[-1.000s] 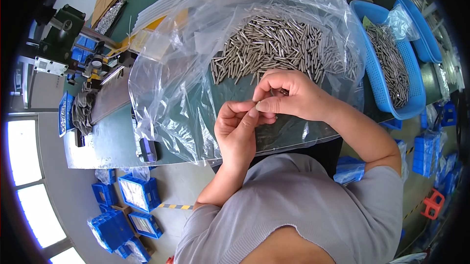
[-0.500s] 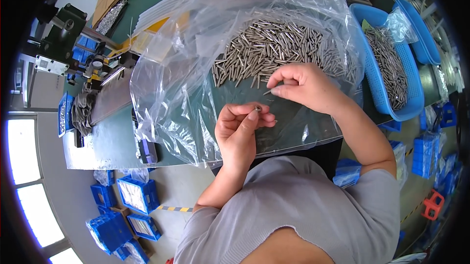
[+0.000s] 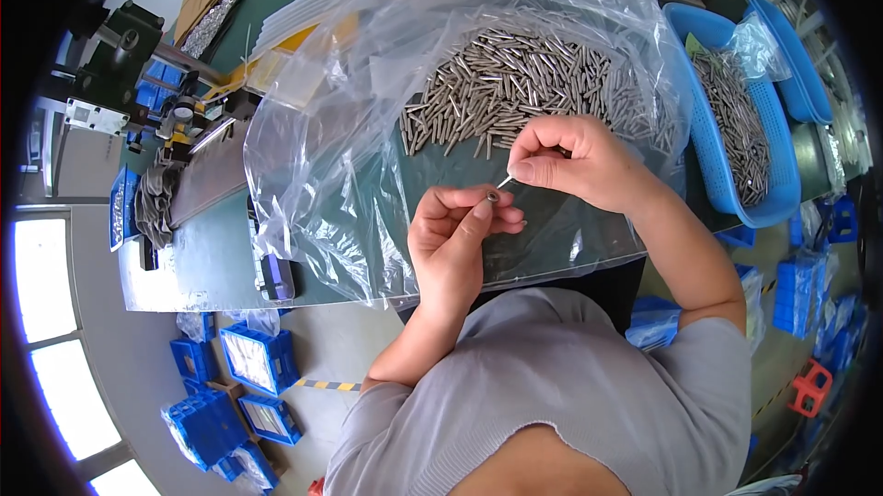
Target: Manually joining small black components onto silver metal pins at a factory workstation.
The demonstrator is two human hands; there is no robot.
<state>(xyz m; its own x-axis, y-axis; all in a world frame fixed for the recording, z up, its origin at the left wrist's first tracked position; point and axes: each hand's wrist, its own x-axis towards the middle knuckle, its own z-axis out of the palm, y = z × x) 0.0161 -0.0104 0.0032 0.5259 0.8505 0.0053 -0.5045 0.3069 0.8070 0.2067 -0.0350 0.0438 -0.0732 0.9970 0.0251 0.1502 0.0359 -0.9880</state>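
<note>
Between the thumb and forefinger of my left hand (image 3: pixel 458 231) is a small round metal ring (image 3: pixel 493 195), its hole facing up. My right hand (image 3: pixel 568 163) pinches a thin metal pin (image 3: pixel 505 181), which slants down toward the ring. The pin's tip is very near the ring; whether it touches or enters the hole I cannot tell. Beyond my hands lies a wide heap of loose metal pins (image 3: pixel 515 77), spread on a clear plastic bag (image 3: pixel 345 142) that covers part of the green table.
A blue basket (image 3: pixel 783 160) at the right holds many more pins, with another blue basket (image 3: pixel 798 73) beside it. A dark bench machine (image 3: pixel 120 54) stands at the far left. Blue crates (image 3: pixel 259 360) sit on the floor, and a red stool (image 3: pixel 811 387) is at the lower right.
My right hand has tilted and brought the pin down close to the ring. My left hand has moved slightly to the right and up toward it.
</note>
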